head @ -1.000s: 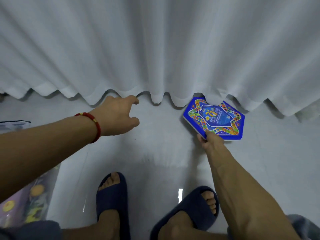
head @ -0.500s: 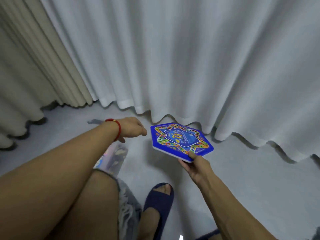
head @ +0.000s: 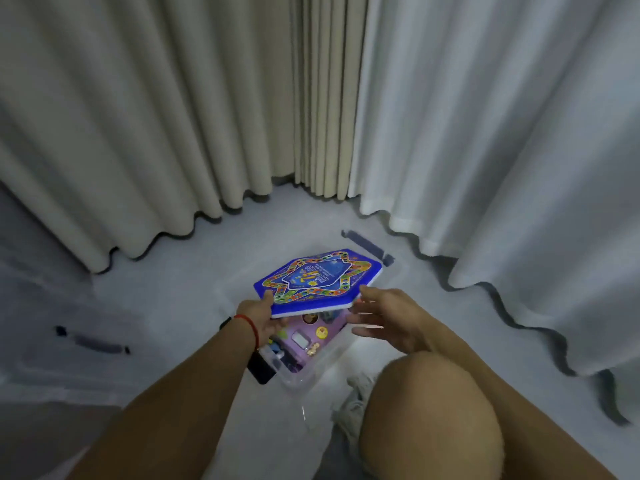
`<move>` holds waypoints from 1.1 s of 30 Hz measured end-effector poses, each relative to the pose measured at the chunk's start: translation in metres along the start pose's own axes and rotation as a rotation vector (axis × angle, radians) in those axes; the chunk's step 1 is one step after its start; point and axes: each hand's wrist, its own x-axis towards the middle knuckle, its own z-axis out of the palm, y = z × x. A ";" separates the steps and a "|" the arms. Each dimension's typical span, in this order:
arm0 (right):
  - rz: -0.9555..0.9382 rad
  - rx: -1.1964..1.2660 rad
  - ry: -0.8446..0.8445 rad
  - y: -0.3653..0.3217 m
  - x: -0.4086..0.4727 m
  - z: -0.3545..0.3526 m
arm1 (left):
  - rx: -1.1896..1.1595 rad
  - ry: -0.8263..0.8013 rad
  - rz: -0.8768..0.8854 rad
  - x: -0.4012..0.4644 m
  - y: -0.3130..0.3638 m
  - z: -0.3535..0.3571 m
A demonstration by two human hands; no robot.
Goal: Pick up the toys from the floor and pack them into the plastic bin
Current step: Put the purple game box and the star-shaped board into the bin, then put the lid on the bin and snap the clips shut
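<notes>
Board game box (head: 317, 284): blue, six-sided, flat; held level above the plastic bin (head: 311, 370), covering its far half.
Left hand (head: 265, 320): grips the box's near-left corner, thumb on top, fingers underneath and hidden.
Right hand (head: 388, 318): fingers spread and relaxed, holding nothing; just beside the box's near-right corner, contact cannot be told.
Plastic bin: clear, on the grey floor (head: 166, 299) directly below the box; purple and yellow toys (head: 313, 336) show inside its near half.
Bin lid (head: 367, 245): apparently a clear lid with dark clips, lying beyond the box near the white curtain (head: 502, 133).
Key relation: the box's long axis runs from near left to far right, roughly along the bin's length; the box lies ahead of the left grip, so the left hand alone carries it.
Judged step: lowering the box into the bin, probably flat on the toys.
Risk: a corner may catch on the bin's rim if the box turns.
</notes>
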 end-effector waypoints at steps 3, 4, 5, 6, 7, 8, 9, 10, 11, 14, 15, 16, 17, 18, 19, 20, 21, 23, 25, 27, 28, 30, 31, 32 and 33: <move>0.048 -0.225 -0.095 0.005 0.006 0.000 | 0.050 0.065 0.034 0.022 -0.008 -0.011; 0.050 -0.270 -0.106 0.008 0.008 -0.001 | 0.066 0.077 0.062 0.030 -0.012 -0.010; 0.043 -0.307 -0.100 0.010 0.011 -0.001 | 0.101 0.118 0.094 0.035 -0.015 -0.008; 0.027 -0.340 -0.089 0.012 0.013 -0.002 | 0.161 0.194 0.140 0.038 -0.018 -0.005; 0.010 -0.387 -0.078 0.014 0.015 -0.003 | 0.240 0.263 0.200 0.039 -0.019 -0.003; -0.003 -0.454 -0.073 0.015 0.016 -0.003 | 0.351 0.306 0.271 0.035 -0.019 0.000; -0.021 -0.540 -0.080 0.017 0.017 -0.003 | 0.473 0.326 0.344 0.034 -0.018 0.001; -0.061 -0.659 -0.088 0.019 0.017 -0.003 | 0.583 0.325 0.402 0.032 -0.018 0.004; -0.130 -0.800 -0.089 0.022 0.018 -0.004 | 0.669 0.301 0.436 0.033 -0.019 0.005; -0.289 -1.041 -0.152 0.028 0.020 -0.004 | 0.874 0.144 0.444 0.030 -0.019 0.012; -0.283 -1.089 -0.189 0.029 0.020 -0.004 | 0.930 0.110 0.453 0.027 -0.020 0.014; -0.275 -1.149 -0.221 0.028 0.020 -0.005 | 0.957 0.096 0.470 0.023 -0.020 0.016; -0.267 -1.209 -0.236 0.028 0.020 -0.007 | 0.944 0.094 0.495 0.018 -0.020 0.017; -0.271 -1.249 -0.236 0.026 0.020 -0.009 | 0.911 0.095 0.520 0.011 -0.019 0.017; -0.282 -1.273 -0.220 0.022 0.019 -0.010 | 0.877 0.095 0.550 0.004 -0.017 0.014; -0.304 -1.290 -0.193 0.017 0.018 -0.009 | 0.844 0.102 0.590 -0.006 -0.014 0.009; -0.327 -1.289 -0.169 0.010 0.018 -0.008 | 0.821 0.120 0.640 -0.015 -0.010 0.000; -0.355 -1.236 -0.157 -0.009 0.015 0.001 | 0.862 0.200 0.755 -0.037 0.005 -0.030; -0.351 -1.157 -0.184 -0.036 0.006 0.020 | 0.992 0.323 0.848 -0.056 0.024 -0.074; -0.389 -1.165 -0.238 -0.063 -0.007 0.046 | 1.157 0.532 0.898 -0.070 0.046 -0.126; -0.433 -1.185 -0.272 -0.075 -0.015 0.061 | 1.253 0.671 0.907 -0.075 0.055 -0.153; -0.525 -1.201 -0.343 -0.097 -0.038 0.095 | 1.429 0.937 0.850 -0.084 0.069 -0.201; -0.556 -1.197 -0.376 -0.104 -0.050 0.112 | 1.472 1.024 0.772 -0.090 0.073 -0.218; -0.588 -1.205 -0.400 -0.109 -0.061 0.129 | 1.482 1.061 0.679 -0.096 0.075 -0.230; -0.622 -1.232 -0.412 -0.111 -0.069 0.144 | 1.455 1.055 0.602 -0.101 0.075 -0.237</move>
